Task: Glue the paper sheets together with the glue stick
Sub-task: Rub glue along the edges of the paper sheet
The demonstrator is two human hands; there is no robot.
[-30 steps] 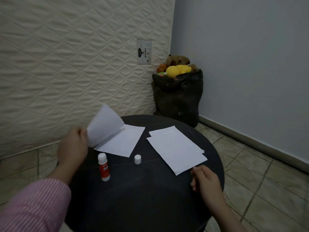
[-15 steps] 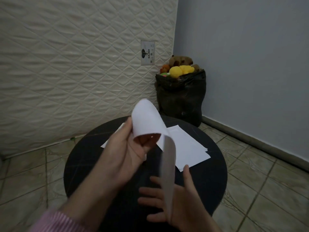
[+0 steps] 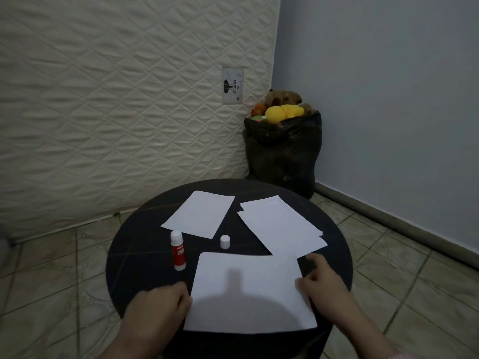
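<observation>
Head view: a round dark table (image 3: 145,257) carries three groups of white paper. The nearest sheet (image 3: 248,294) lies flat at the table's near edge, and both hands rest on it. The left hand (image 3: 158,307) sits at the sheet's left edge with the fingers curled loosely downward, their tips touching the paper margin; it grips nothing. The right hand (image 3: 324,283) sits at the sheet's right edge, fingers bent and partly spread, tips pressing on the paper near its far right corner; it also encloses nothing. A second single sheet (image 3: 199,215) lies flat at the far left of the tabletop. A small stack of sheets (image 3: 280,224) lies at the far right, its near corner overlapping the far edge of the nearest sheet. The glue stick (image 3: 177,251), red-bodied and uncapped, stands upright just left of the nearest sheet's far left corner. Its white cap (image 3: 225,241) stands separately between the two far paper groups. Behind the table a dark bag (image 3: 282,154) holding soft toys stands in the room corner. Change from half a second ago: the sheet then held curled in the raised left hand above the table now lies flat on the tabletop, and both hands have lowered onto its side edges.
</observation>
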